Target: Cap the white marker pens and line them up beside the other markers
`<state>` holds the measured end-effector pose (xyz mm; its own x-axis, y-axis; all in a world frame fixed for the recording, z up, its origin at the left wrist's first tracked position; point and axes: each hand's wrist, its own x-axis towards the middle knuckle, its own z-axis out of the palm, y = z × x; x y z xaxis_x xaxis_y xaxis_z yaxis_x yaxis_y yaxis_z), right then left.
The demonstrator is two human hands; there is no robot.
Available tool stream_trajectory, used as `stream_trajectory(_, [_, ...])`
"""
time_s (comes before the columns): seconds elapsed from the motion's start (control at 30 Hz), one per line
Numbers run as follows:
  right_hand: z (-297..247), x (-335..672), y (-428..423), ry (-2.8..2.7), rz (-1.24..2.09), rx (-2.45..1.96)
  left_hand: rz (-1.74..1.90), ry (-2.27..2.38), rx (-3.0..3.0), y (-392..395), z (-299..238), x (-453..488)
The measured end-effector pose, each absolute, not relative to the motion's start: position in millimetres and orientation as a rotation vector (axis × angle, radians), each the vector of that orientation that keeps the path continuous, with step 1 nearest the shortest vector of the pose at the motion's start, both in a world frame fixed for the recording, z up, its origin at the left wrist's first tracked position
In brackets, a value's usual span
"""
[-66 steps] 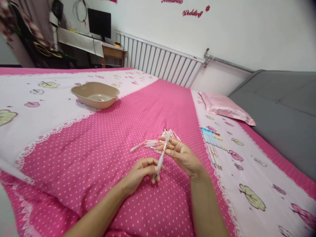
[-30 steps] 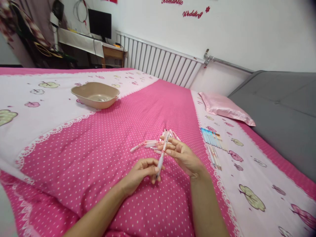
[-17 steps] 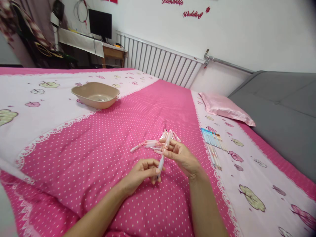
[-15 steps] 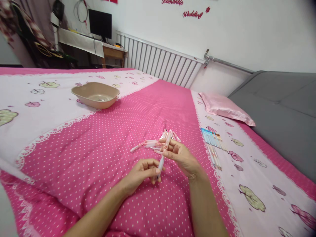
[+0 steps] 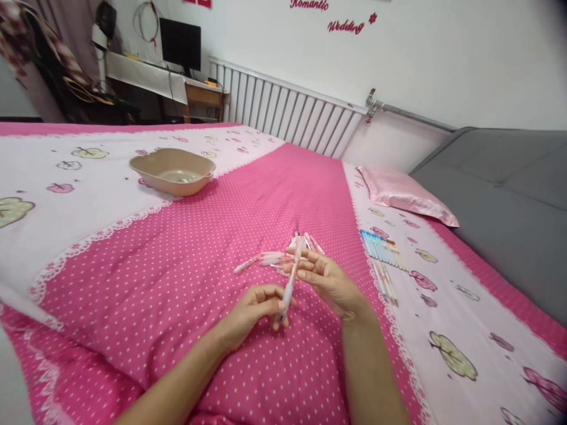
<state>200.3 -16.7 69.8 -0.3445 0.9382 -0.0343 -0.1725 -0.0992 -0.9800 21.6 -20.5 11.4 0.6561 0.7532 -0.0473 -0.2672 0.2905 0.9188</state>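
Observation:
A slim whitish pen (image 5: 289,290) with a pink-patterned barrel stands slanted between my two hands. Its lower end is pinched between the thumb and fingers of my left hand (image 5: 261,304). Around the upper barrel are the fingers of my right hand (image 5: 330,280), loosely curled, with the thumb at the pen's near side. Just behind lie several loose pink-and-white pens (image 5: 270,258), partly hidden by my right hand.
To the right, blue-topped pens (image 5: 378,248) lie in a row, with a few whitish pens (image 5: 386,282) below. A beige basin (image 5: 172,186) holding small items sits at the left. A pink pillow (image 5: 405,195) rests by the grey headboard (image 5: 500,200).
The thumb and fingers of my right hand have loosened and shifted slightly right along the pen. My left hand keeps its pinch in nearly the same place.

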Motion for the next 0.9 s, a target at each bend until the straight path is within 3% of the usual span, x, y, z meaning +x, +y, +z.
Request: stream_trajectory(0.9, [69.8, 197.5, -16.5, -1.290, 1.589, -0.977, 0.726, 0.536, 1.070, -21.0, 12.3, 21.2])
